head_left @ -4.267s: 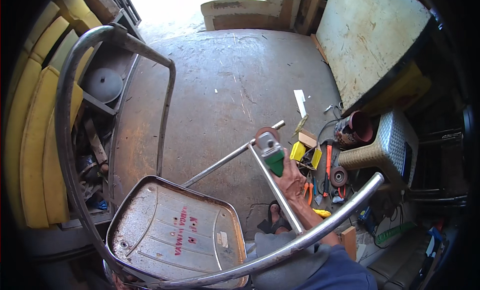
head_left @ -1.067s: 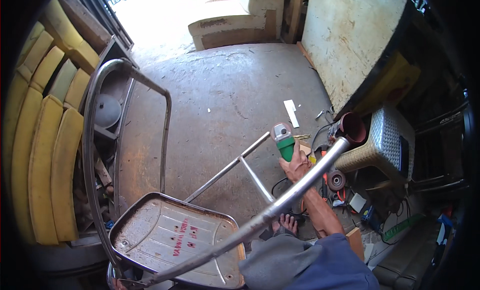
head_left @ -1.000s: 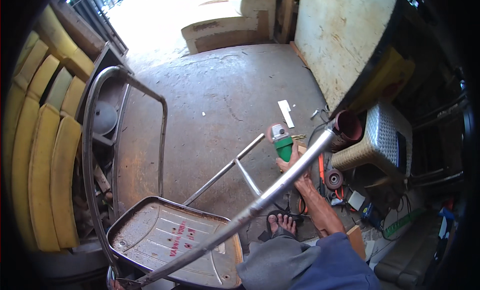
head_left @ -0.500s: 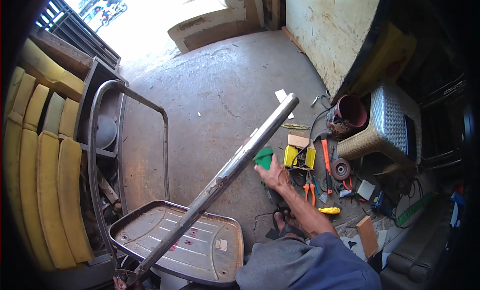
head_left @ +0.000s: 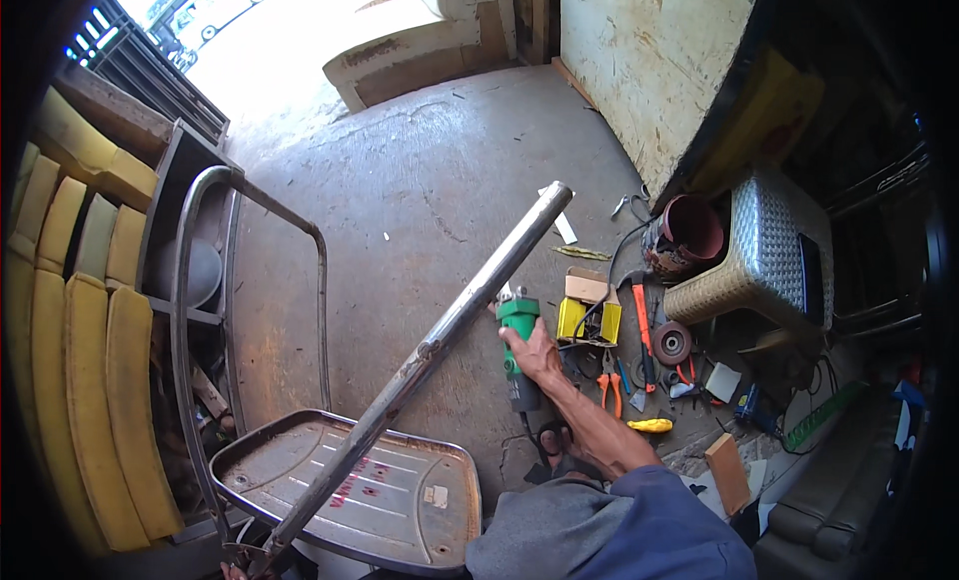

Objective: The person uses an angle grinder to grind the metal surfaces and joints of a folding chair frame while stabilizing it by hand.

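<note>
Green angle grinder sits in the grip of the right hand, its body pointing up and away from the person, its head just beside a long, rusty metal tube that slants from the lower left up toward the middle of the concrete floor; whether the grinder's head touches the tube cannot be told; the right hand is clenched around the grinder's body, the forearm coming in from the lower edge out of a blue sleeve; the left hand barely shows at the bottom edge near the tube's lower end, and its grasp cannot be told; below the tube lies a worn metal chair seat with a bent tubular frame rising at its left — the chair is tipped on its side; to the right of the grinder, tools are scattered on the floor: a yellow box-like item, orange-handled pliers, a yellow-handled tool, a round grinding disc; further right stands a woven basket beside a dark red pot; yellow cushions are stacked along the far left — well apart from the grinder.
</note>
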A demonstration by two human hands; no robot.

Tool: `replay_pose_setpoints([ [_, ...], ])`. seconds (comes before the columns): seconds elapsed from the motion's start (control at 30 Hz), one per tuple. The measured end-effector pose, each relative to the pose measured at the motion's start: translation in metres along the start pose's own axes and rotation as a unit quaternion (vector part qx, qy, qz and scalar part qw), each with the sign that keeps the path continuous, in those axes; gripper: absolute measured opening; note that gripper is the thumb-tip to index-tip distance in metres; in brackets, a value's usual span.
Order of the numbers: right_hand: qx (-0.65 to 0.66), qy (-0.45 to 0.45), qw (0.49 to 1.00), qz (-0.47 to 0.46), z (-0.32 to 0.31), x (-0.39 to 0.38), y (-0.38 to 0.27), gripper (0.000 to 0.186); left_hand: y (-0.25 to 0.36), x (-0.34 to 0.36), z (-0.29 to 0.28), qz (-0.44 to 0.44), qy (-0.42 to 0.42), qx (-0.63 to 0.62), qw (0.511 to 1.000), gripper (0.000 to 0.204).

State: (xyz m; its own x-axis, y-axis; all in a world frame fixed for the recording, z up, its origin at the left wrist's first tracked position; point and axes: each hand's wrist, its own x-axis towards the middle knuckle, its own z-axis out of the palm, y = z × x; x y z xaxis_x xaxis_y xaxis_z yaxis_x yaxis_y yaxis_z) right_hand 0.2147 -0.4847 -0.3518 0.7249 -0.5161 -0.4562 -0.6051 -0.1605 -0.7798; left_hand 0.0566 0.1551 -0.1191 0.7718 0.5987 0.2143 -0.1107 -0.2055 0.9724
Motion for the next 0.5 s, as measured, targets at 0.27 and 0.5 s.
replay_pose_setpoints([
  [0.27, -0.091, -0.020, 0.995, -0.027, -0.019, 0.018, -0.014, 0.086, 0.080, -0.025, 0.108, -0.234, 0.143, -0.273, 0.922, 0.038],
  [0.5, -0.020, -0.021, 0.999, -0.046, -0.029, -0.055, -0.024, 0.076, 0.043, -0.006, 0.077, -0.169, 0.034, -0.442, 0.880, 0.044],
])
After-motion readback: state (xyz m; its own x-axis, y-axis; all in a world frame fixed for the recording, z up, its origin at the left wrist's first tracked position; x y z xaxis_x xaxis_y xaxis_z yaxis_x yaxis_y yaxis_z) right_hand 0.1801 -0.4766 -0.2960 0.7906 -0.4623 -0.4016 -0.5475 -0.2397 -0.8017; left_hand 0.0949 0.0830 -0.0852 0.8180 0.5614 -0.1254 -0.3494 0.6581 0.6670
